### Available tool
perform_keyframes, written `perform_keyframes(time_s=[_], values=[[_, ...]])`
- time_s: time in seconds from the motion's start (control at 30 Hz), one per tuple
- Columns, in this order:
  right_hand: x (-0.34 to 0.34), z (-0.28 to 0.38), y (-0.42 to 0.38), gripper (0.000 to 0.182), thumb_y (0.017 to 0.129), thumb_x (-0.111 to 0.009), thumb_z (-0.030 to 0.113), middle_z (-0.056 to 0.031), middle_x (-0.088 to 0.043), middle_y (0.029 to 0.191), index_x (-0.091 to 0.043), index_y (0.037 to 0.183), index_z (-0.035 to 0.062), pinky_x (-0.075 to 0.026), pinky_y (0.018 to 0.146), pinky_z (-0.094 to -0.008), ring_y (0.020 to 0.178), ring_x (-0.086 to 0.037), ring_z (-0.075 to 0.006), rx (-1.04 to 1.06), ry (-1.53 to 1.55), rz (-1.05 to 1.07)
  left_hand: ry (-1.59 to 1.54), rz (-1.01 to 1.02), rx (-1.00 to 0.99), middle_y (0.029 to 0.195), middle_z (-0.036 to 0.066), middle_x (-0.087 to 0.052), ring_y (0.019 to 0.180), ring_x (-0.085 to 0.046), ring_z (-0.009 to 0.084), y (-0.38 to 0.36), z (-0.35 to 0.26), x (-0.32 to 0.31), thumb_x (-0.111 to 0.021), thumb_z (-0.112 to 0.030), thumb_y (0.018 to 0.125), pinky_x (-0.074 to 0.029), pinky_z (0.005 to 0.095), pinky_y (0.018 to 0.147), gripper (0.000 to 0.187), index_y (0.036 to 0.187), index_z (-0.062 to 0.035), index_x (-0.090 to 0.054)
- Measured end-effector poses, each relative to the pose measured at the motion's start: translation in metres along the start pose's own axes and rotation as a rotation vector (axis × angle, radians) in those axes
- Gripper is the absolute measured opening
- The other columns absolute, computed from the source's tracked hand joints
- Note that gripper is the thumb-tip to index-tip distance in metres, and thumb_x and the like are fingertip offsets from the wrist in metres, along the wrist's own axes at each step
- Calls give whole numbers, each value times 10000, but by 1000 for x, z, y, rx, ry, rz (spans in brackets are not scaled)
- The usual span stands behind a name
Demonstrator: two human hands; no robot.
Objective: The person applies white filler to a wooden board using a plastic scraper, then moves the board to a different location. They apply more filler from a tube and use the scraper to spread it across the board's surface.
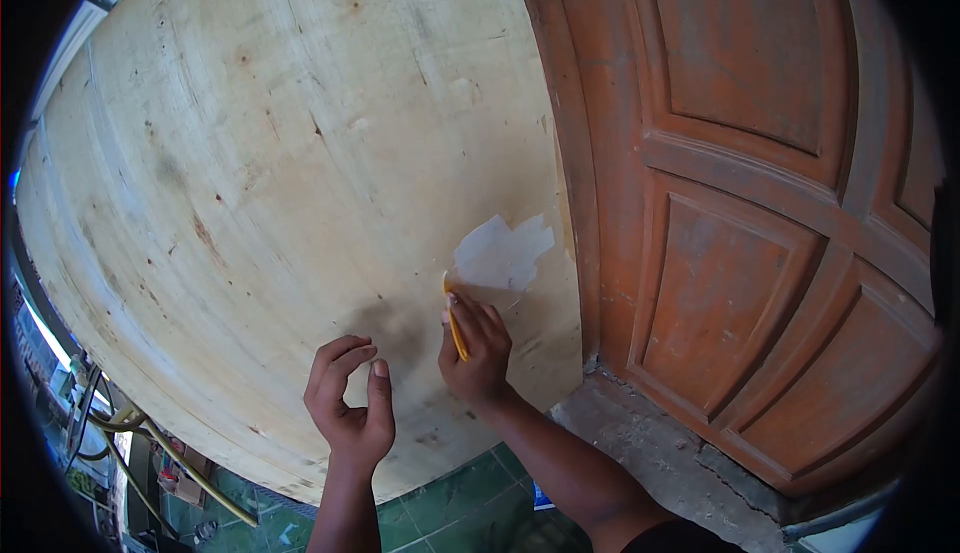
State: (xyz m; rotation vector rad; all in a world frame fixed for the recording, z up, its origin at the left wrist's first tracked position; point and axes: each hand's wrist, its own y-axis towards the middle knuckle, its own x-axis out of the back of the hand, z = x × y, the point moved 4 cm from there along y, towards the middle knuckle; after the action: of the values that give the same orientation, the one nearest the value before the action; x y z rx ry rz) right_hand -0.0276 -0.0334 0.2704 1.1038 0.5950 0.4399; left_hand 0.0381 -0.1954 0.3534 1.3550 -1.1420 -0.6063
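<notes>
A large pale plywood board [270,173] with knots and dark specks stands before me. My right hand [478,348] grips a thin yellow tool [457,333], perhaps a brush or pencil, whose upper end meets the board beside a whitish patch [500,253]. Lower and to the left, my left hand [350,393] is held in front of the board, its fingers curled and the thumb apart from them, with nothing between them.
A reddish-brown panelled wooden door [730,293] stands right of the board. Green floor tiles [450,503] and a cracked concrete sill [660,443] lie below. At the lower left are yellowish metal tubes [200,478] and assorted clutter.
</notes>
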Motion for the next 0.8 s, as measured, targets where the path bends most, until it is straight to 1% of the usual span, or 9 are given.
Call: perform_keyframes(time_s=[0.1,0.17,0.27,0.37,0.4,0.5,0.57,0.67,0.8], values=[[1,16,0,233,889,-663,-17,-219,-699,985,-663,1117,-64,-555,797,-435,899,-678,-396,-143,233,149,7,-27,-19,1021,184,-692,902,-689,302,0,-4,-2,-692,19,854,-539,355,797,137,989,10,-676],[15,-2,22,160,925,-653,25,-204,-701,963,-674,1070,-40,-552,780,-425,883,-683,-382,-167,177,-25,27,-25,-33,1026,174,-697,909,-683,300,-1,-4,-1,-697,19,845,-539,350,792,141,984,7,-680],[39,-40,64,182,963,-629,46,-202,-712,1012,-694,1095,-60,-550,813,-429,938,-684,-372,-177,12,-202,90,127,59,1197,191,-675,1155,-636,368,-6,-2,-3,-672,-21,880,-484,437,973,218,1097,-4,-658],[37,-64,73,250,929,-627,6,-232,-706,1093,-671,1156,-88,-548,881,-450,1013,-668,-387,-194,-79,-117,491,342,-42,1413,173,-582,1395,-461,434,-3,-7,-22,-671,-54,872,-381,521,1098,346,1215,-19,-642],[32,-61,68,271,915,-633,-1,-236,-703,1104,-663,1169,-92,-545,895,-452,1022,-667,-394,-132,-98,-108,480,421,19,1549,153,-464,1510,-270,456,-11,5,-27,-656,-62,868,-260,575,1176,441,1306,-29,-612],[11,-37,44,387,851,-662,-35,-254,-686,1148,-630,1232,-95,-526,955,-458,1066,-655,-425,0,-129,-25,555,420,-7,1567,175,-440,1510,-263,469,-16,12,-35,-639,-45,874,-227,592,1198,456,1327,-20,-599],[6,-10,34,280,891,-658,-6,-234,-713,1078,-664,1159,-87,-554,854,-449,973,-682,-411,56,-42,28,571,407,-16,1587,189,-407,1518,-230,480,-19,20,-35,-627,-53,883,-183,604,1212,493,1370,-13,-563],[11,-4,29,252,893,-665,-7,-226,-716,1052,-669,1134,-82,-557,842,-444,951,-688,-410,-8,167,169,630,394,-6,1615,210,-352,1527,-184,494,-18,19,-35,-613,-82,900,-132,610,1225,555,1438,-8,-497],[41,-47,61,218,951,-615,13,-234,-715,1076,-672,1128,-102,-545,862,-457,980,-676,-409,-62,-78,-128,727,475,80,1656,239,-237,1541,-111,497,-32,30,-32,-646,-221,921,-88,615,1231,699,1540,-20,-389]])
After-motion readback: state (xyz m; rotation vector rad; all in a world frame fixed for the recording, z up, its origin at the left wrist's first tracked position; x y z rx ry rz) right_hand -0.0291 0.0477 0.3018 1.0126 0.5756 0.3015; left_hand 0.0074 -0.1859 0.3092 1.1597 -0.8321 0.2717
